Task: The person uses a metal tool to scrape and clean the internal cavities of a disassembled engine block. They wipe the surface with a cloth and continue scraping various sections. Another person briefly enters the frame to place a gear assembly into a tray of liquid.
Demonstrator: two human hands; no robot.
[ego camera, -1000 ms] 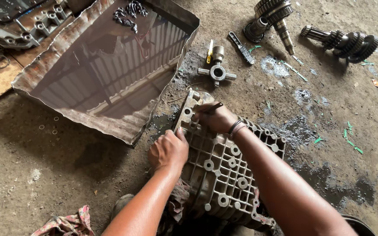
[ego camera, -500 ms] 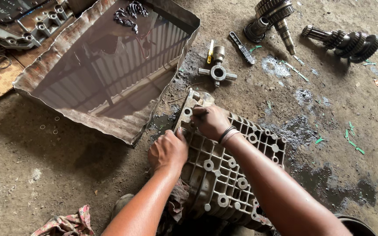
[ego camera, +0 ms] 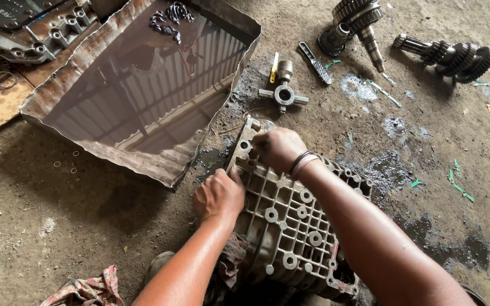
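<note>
- A cast-metal gearbox housing [ego camera: 290, 226] lies on the floor [ego camera: 58, 226] in front of the person, ribbed face up: dull grey, gritty, its surface broken into a grid of square pockets with round bolt bosses along the rim.
- The left hand [ego camera: 218, 196] presses on the housing's left edge, fingers curled over the rim and gripping it.
- The right hand [ego camera: 279, 148], a dark band around its wrist, is bunched on the far corner of the housing; whether it pinches anything small I cannot tell.
- A grimy rag [ego camera: 231, 263] is bunched under the housing's near left side.
- Just left of the housing sits a wide sheet-metal tray [ego camera: 52, 116] with crumpled, rusty edges, filled with dark liquid that mirrors a corrugated roof.
- Beyond the housing, on the oil-stained concrete, lie a cross-shaped steel spider joint [ego camera: 283, 95], a short flat bar [ego camera: 315, 63] and two toothed gear shafts [ego camera: 354, 22] [ego camera: 446, 54], greasy and dark.
- A patterned cloth [ego camera: 86, 289] lies crumpled at the near left.
</note>
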